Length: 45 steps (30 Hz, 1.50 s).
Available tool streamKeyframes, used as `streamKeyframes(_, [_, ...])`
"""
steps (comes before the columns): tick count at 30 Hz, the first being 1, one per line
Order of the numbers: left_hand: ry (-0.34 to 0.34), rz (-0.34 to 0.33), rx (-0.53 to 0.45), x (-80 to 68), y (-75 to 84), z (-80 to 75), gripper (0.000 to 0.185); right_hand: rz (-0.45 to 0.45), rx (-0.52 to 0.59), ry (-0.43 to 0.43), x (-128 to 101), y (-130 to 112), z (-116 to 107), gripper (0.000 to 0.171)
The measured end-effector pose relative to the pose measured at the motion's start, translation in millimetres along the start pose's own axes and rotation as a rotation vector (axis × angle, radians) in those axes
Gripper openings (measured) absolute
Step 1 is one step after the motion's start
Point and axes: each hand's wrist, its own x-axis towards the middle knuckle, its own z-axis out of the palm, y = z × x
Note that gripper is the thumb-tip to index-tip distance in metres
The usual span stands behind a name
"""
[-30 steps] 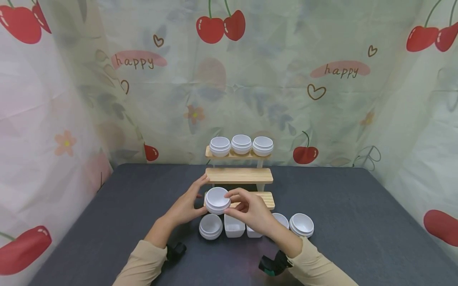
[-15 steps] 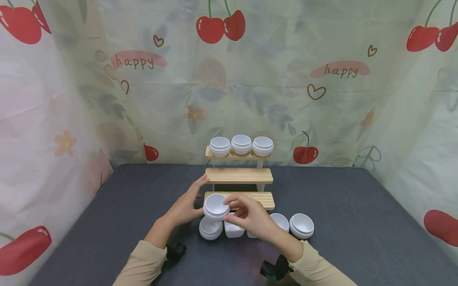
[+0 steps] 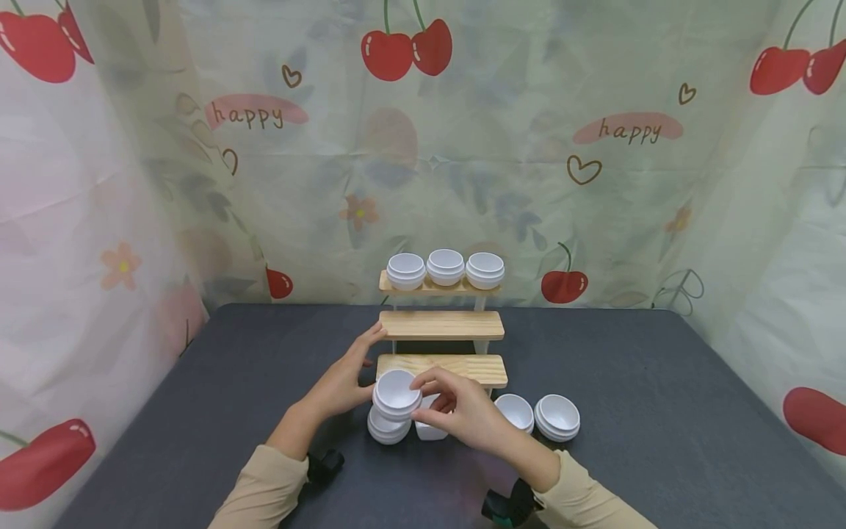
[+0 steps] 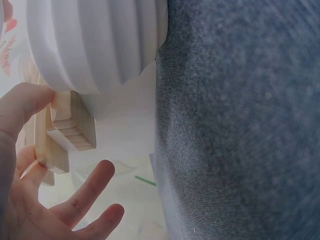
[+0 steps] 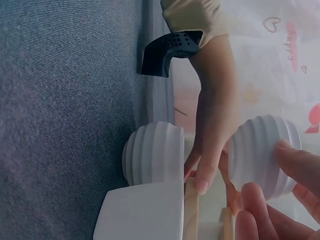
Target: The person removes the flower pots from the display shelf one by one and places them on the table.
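My right hand (image 3: 421, 398) pinches a white ribbed bowl (image 3: 397, 390) by its rim and holds it just above another round white bowl (image 3: 387, 429) on the dark table. In the right wrist view the held bowl (image 5: 265, 155) hangs beside the lower bowl (image 5: 152, 155). My left hand (image 3: 360, 367) is open at the left end of the wooden three-tier stand (image 3: 441, 324), a fingertip (image 4: 30, 97) against the end of a wooden tier (image 4: 72, 127). The lowest tier (image 3: 456, 366) is bare.
Three white bowls (image 3: 446, 266) line the top tier. A square white dish (image 3: 431, 432) sits partly hidden by my right hand, with two more round bowls (image 3: 515, 411) (image 3: 558, 416) to its right. Cherry-print curtains surround the grey table (image 3: 661, 411).
My right hand has brought the bowl down and toward me, from over the lowest tier to just above the round bowl on the table. The left hand has stayed put.
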Motion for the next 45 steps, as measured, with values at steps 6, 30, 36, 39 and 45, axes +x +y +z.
streamKeyframes(6, [0.002,0.013,0.010,0.6,-1.2,0.1,0.085,-0.008,0.011,-0.026,-1.9,-0.3,1.5,0.031])
streamKeyframes(30, [0.032,0.071,-0.012,0.0,-2.4,3.0,0.079,-0.024,0.019,-0.114,-12.8,2.4,11.2,0.031])
streamKeyframes(36, [0.025,0.056,-0.007,0.0,-1.5,2.8,0.079,-0.009,0.035,-0.147,-14.8,3.4,13.0,0.029])
streamKeyframes(39, [0.024,0.052,-0.004,0.1,-1.4,2.7,0.080,-0.037,0.044,-0.149,-15.6,6.1,14.8,0.029])
streamKeyframes(45, [0.023,0.048,-0.004,0.2,-0.6,2.3,0.080,-0.054,0.046,-0.156,-17.2,7.4,16.5,0.028])
